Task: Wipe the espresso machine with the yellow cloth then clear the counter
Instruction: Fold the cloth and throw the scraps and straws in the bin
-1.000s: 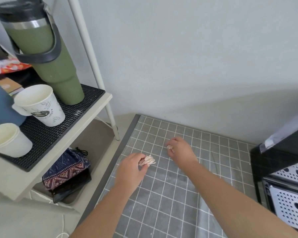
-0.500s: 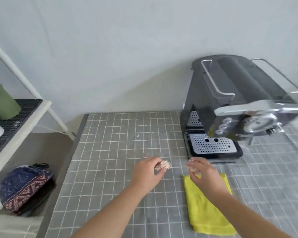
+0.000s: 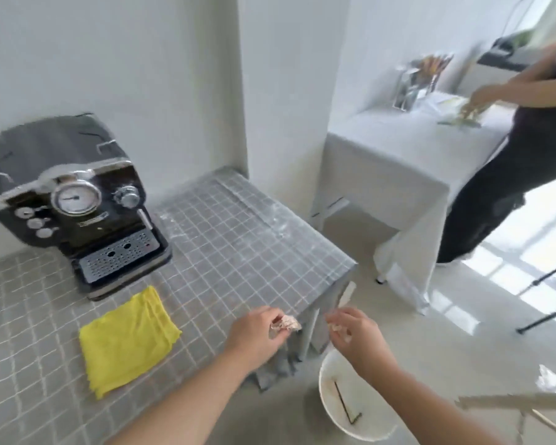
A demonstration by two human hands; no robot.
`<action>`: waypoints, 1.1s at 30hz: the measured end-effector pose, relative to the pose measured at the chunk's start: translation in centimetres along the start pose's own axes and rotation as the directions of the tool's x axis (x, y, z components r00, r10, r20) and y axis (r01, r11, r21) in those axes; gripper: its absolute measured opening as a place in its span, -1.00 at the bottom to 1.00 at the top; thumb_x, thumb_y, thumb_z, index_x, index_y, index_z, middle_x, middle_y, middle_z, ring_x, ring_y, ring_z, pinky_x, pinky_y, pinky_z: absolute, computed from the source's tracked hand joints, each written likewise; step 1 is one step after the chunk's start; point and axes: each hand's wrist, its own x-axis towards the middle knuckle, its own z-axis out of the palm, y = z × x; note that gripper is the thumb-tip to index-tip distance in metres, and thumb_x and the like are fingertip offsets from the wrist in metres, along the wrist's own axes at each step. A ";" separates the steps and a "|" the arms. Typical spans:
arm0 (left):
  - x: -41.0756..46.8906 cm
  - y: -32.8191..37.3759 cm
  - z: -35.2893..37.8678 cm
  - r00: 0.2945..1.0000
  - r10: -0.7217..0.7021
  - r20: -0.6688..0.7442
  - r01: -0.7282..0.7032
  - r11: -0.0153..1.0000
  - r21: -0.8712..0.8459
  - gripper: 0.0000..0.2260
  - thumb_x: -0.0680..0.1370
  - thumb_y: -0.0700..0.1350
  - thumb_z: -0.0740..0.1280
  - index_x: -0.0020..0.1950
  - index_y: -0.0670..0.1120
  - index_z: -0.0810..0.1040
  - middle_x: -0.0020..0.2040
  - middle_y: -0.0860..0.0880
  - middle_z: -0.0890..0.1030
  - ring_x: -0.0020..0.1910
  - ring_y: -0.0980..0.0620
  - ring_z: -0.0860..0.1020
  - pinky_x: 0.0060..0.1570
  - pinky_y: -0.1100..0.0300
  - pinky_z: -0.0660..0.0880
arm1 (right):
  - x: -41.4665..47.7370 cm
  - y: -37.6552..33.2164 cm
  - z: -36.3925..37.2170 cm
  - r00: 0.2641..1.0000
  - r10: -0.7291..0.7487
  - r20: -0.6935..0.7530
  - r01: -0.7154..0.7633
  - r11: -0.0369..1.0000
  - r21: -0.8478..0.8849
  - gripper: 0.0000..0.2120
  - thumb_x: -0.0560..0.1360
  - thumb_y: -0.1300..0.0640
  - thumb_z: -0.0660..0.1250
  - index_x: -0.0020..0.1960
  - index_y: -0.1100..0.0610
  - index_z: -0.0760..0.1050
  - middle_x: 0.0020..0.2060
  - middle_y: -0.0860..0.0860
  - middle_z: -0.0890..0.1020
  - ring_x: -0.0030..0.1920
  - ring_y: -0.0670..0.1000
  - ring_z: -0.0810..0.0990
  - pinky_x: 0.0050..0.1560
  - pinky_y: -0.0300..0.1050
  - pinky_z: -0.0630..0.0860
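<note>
At the right edge of the bench (image 3: pixel 238 239), near its front right corner, the left hand (image 3: pixel 257 332) is pinched shut on a small crumpled scrap (image 3: pixel 286 323), pale and brownish; the scrap sits right at the edge line. The right hand (image 3: pixel 353 332) is off the bench, out over the floor (image 3: pixel 430 348), fingers closed on a second small pale scrap (image 3: pixel 336 327); this one is too blurred to identify. Directly below the right forearm stands a white bin (image 3: pixel 341 409) on the floor, open at the top, with a thin dark bent item lying inside.

The yellow cloth (image 3: pixel 126 338) lies flat on the bench toward the front edge, roughly folded, apart from both hands. It sits just in front of the espresso machine (image 3: pixel 74 200), close to its drip tray (image 3: pixel 119 255) but not clearly touching. The machine stands toward the back left of the bench, near the wall.

The grey checked bench surface between the machine, the cloth and the right edge carries nothing; white smears show near the back right corner.

Beyond the right edge there is open floor, then a white-draped table (image 3: pixel 398 162) further off. A second person (image 3: pixel 527 149) in dark clothing stands at that table, well apart from the bench. Dark stand legs (image 3: pixel 546 316) cross the floor at far right.
</note>
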 end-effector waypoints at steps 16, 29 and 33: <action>4.3 9.9 17.5 0.853 -0.041 0.520 0.004 0.997 0.072 -0.78 0.49 0.09 0.31 0.00 -0.03 0.55 0.01 0.00 0.61 0.00 -0.06 0.56 -0.10 0.11 0.47 | -11.1 20.8 -1.9 0.830 0.551 0.090 -0.557 0.829 0.058 -0.77 0.44 0.29 0.31 -0.02 0.06 0.65 -0.04 -0.08 0.54 -0.06 0.02 0.58 -0.02 -0.19 0.47; 13.2 9.9 24.8 0.599 -0.103 0.794 -0.046 0.986 0.163 -0.39 0.54 0.21 0.22 0.48 -0.07 0.19 0.42 -0.10 0.40 0.38 -0.11 0.39 0.28 -0.02 0.39 | -1.8 26.9 2.6 0.689 0.627 0.363 -0.661 0.750 -0.041 -0.30 0.43 0.08 0.42 0.47 -0.11 0.18 0.48 -0.11 0.21 0.45 0.05 0.26 0.39 -0.13 0.21; 12.0 9.0 23.8 0.573 -0.085 0.815 -0.038 0.991 0.130 -0.38 0.56 0.15 0.23 0.53 -0.05 0.13 0.44 -0.07 0.36 0.40 -0.09 0.36 0.34 0.00 0.33 | -3.3 26.9 2.8 0.691 0.635 0.345 -0.653 0.754 -0.079 -0.39 0.46 0.15 0.37 0.45 -0.07 0.26 0.48 -0.09 0.23 0.42 0.02 0.32 0.37 -0.15 0.24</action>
